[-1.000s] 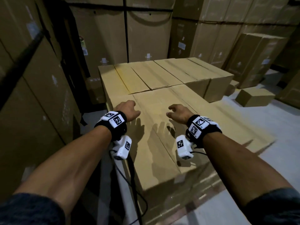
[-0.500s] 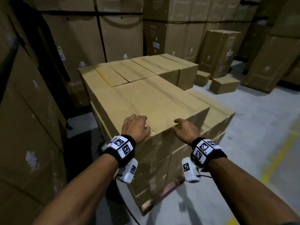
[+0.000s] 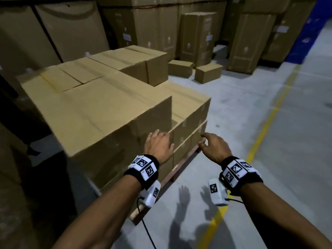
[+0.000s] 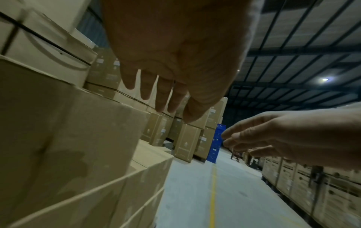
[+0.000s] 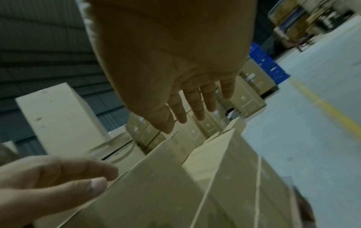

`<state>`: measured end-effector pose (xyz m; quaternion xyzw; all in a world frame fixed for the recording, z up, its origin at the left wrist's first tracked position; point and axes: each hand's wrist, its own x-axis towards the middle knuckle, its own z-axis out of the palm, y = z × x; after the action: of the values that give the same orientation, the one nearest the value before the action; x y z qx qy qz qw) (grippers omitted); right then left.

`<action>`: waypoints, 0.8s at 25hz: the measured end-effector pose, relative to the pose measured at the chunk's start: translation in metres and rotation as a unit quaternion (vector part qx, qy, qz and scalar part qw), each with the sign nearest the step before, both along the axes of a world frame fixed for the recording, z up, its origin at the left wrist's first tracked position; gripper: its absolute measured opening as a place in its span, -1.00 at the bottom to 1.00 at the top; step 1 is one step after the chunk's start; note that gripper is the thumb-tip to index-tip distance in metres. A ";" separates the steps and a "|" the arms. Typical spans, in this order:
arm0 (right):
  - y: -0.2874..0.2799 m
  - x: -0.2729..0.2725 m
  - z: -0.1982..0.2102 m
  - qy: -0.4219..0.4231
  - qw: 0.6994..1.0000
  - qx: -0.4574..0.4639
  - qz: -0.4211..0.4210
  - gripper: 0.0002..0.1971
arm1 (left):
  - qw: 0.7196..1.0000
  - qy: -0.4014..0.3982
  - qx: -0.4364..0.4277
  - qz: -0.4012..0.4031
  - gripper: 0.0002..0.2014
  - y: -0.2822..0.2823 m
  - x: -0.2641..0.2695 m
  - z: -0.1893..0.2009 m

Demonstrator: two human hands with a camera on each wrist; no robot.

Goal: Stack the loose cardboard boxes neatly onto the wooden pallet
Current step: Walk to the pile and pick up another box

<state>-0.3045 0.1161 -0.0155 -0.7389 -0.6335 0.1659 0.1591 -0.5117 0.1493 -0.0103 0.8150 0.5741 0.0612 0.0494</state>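
A stack of brown cardboard boxes (image 3: 100,108) sits on a wooden pallet (image 3: 181,166), whose edge shows under the near right corner. Two loose boxes, one (image 3: 180,68) and another (image 3: 208,72), lie on the floor beyond the stack. My left hand (image 3: 159,142) hovers in front of the stack's near corner, fingers straight and holding nothing; in the left wrist view the left hand (image 4: 166,86) is clear of the boxes (image 4: 68,138). My right hand (image 3: 213,146) hangs in the air to the right of the corner, fingers relaxed and empty; the right wrist view shows the right hand (image 5: 191,98) above the boxes (image 5: 195,185).
Tall cartons (image 3: 197,33) line the back wall and the left side (image 3: 16,194). Blue crates (image 3: 309,33) stand at the far right. A yellow floor line (image 3: 265,126) runs along the grey concrete aisle to the right. A cable (image 3: 145,229) hangs from my left wrist.
Both hands have come off the top of the near box and dropped back to the right of the stack's corner. My view has swung right, toward the aisle.
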 end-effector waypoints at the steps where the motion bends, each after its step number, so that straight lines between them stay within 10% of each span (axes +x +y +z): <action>1: 0.000 0.033 -0.005 0.002 1.000 0.002 -0.013 -0.58 | 1.000 -0.003 0.000 -0.010 -0.55 0.005 0.035 -0.005; 10: 0.034 0.287 -0.013 -0.025 0.995 -0.044 -0.083 -0.50 | 0.996 -0.058 -0.028 -0.066 -0.52 0.067 0.295 -0.016; 20: 0.200 0.495 -0.051 -0.065 0.982 -0.111 -0.139 -0.49 | 0.985 -0.076 -0.090 -0.123 -0.53 0.276 0.528 -0.078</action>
<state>0.1906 0.3159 -0.0665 -0.8421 -0.5109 0.1631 0.0563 0.0162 0.4248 -0.0885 0.8647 0.4671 0.0644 0.1729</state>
